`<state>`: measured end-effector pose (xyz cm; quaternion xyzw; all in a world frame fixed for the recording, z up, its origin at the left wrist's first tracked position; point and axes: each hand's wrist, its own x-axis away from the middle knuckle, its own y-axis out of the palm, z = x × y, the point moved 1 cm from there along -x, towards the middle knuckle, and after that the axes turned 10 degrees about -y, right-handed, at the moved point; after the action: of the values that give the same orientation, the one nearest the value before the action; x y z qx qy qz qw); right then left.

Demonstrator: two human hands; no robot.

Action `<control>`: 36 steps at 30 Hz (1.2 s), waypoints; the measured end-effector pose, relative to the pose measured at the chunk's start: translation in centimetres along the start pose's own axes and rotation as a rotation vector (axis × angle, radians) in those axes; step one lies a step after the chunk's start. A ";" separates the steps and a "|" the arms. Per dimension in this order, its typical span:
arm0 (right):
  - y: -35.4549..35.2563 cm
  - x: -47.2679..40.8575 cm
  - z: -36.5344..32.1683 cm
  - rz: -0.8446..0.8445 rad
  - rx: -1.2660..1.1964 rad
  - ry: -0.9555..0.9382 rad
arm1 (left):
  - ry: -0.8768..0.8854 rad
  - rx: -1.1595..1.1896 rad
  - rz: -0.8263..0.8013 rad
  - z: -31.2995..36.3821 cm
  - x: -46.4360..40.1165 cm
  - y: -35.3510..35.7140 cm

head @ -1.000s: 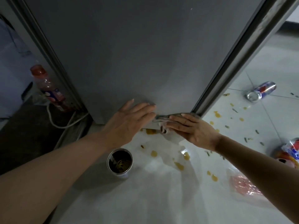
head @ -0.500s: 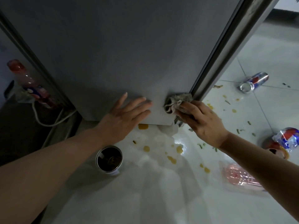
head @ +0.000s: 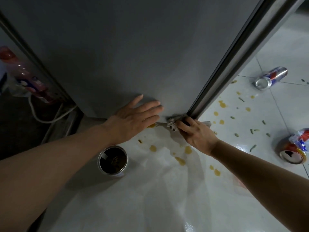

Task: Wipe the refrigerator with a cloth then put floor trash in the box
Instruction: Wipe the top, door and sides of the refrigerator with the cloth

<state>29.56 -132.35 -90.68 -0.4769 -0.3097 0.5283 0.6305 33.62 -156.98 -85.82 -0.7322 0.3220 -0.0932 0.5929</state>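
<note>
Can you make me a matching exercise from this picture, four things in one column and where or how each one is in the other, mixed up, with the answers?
Column one:
1. left hand
2. cloth
3. open can
4. blue and silver can

Column two:
A. lying on its side on the floor tiles, far right
B. flat against the refrigerator's grey side panel
C. standing upright on the floor, below the left wrist
D. gripped by the right hand at the refrigerator's bottom corner

Pairs: 1-B, 2-D, 3-C, 4-A
</note>
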 end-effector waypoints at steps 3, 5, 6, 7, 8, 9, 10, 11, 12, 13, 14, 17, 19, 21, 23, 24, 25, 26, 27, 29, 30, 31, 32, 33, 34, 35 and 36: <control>-0.5 -0.9 -0.5 -0.120 -0.106 0.101 | 0.016 0.047 -0.054 0.2 -0.1 0.0; 0.0 -1.2 -0.8 -0.278 -0.171 0.153 | 0.022 0.045 -0.085 0.2 -0.2 -0.4; 0.2 -1.3 -1.0 -0.335 -0.216 0.178 | 0.021 0.043 -0.090 0.2 -0.2 -0.7; 0.0 -1.4 -1.3 -0.346 -0.248 0.215 | 0.015 0.049 -0.095 0.1 -0.1 -1.0; -0.5 -1.6 -1.5 -0.352 -0.269 0.270 | 0.007 0.061 -0.099 0.1 0.0 -1.4; -1.0 -1.7 -1.8 -0.338 -0.295 0.333 | 0.002 0.073 -0.099 0.0 0.2 -1.7; -1.6 -1.7 -2.2 -0.308 -0.362 0.415 | 0.001 0.081 -0.095 -0.1 0.3 -2.1; -2.2 -1.6 -2.6 -0.258 -0.421 0.481 | -0.001 0.090 -0.089 -0.2 0.5 -2.5; -3.0 -1.4 -3.0 -0.194 -0.483 0.552 | -0.005 0.097 -0.078 -0.4 0.8 -2.8; -3.6 -1.2 -3.4 -0.123 -0.543 0.629 | -0.015 0.101 -0.068 -0.7 1.1 -3.1; -4.3 -1.2 -3.6 -0.076 -0.598 0.702 | -0.033 0.099 -0.068 -1.0 1.5 -3.4; -6.6 -2.2 -3.8 0.038 -0.634 0.776 | -0.100 0.106 -0.165 -2.6 3.4 -3.9; -8.2 -3.9 -3.9 0.119 -0.598 0.642 | -0.182 0.095 -0.274 -3.8 5.0 -3.6; -9.0 -5.8 -4.0 0.121 -0.563 0.453 | -0.286 0.098 -0.337 -4.9 6.7 -3.7; -9.4 -8.1 -4.1 0.053 -0.511 0.280 | -0.368 0.146 -0.321 -5.9 8.5 -3.8; -9.3 -9.6 -4.2 0.037 -0.470 0.185 | -0.408 0.172 -0.326 -6.5 9.5 -3.9; -9.3 -11.1 -4.4 0.027 -0.422 0.086 | -0.448 0.187 -0.341 -7.0 10.5 -3.9; -9.2 -12.6 -4.8 0.020 -0.374 -0.012 | -0.489 0.190 -0.354 -7.6 11.4 -3.8; -9.0 -14.1 -5.1 0.012 -0.323 -0.100 | -0.532 0.189 -0.362 -8.0 12.4 -3.7; -8.0 -16.8 -5.9 -0.020 -0.178 -0.285 | -0.602 0.215 -0.368 -8.6 13.8 -3.3; -7.6 -18.1 -6.4 -0.044 -0.115 -0.364 | -0.618 0.221 -0.369 -8.9 14.3 -3.2; -7.2 -19.3 -6.8 -0.085 -0.057 -0.427 | -0.627 0.218 -0.367 -9.1 14.8 -3.1; -7.1 -20.7 -7.0 -0.118 -0.019 -0.460 | -0.636 0.210 -0.364 -9.4 15.1 -3.1; -6.8 -21.7 -7.2 -0.102 0.015 -0.471 | -0.647 0.205 -0.360 -9.6 15.5 -3.1; -6.8 -22.8 -7.4 -0.092 0.029 -0.471 | -0.659 0.205 -0.360 -9.8 15.7 -3.1; -6.3 -23.6 -7.4 -0.128 0.074 -0.505 | -0.672 0.208 -0.366 -10.0 15.9 -3.1; -5.5 -24.3 -7.6 -0.126 0.095 -0.545 | -0.690 0.212 -0.367 -10.3 16.1 -3.1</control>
<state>32.34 -157.72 -85.51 -0.2670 -0.4716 0.6107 0.5774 41.91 -174.39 -84.02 -0.7008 -0.0434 0.0211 0.7117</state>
